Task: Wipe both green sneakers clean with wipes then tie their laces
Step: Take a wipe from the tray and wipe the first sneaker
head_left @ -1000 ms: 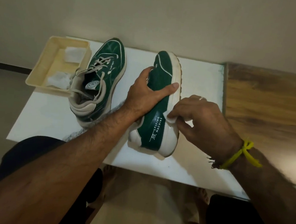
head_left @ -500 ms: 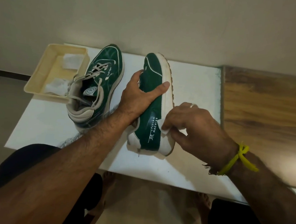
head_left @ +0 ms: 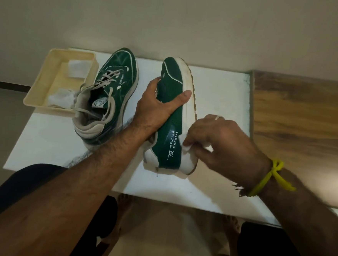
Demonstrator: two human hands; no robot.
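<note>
Now my right hand (head_left: 223,143) has slid the wipe (head_left: 185,146), pinched in curled fingers, slightly nearer the heel along the white midsole than half a second ago. My left hand (head_left: 157,105) keeps its grip round the tilted sneaker (head_left: 170,132), thumb across the green side. The second sneaker (head_left: 110,95) stands unmoved, laces loose, beside the cream tray (head_left: 40,91) holding used wipes (head_left: 60,100). White surface (head_left: 217,87) against a plain wall (head_left: 171,18); wooden top (head_left: 304,121) adjoins at right.
</note>
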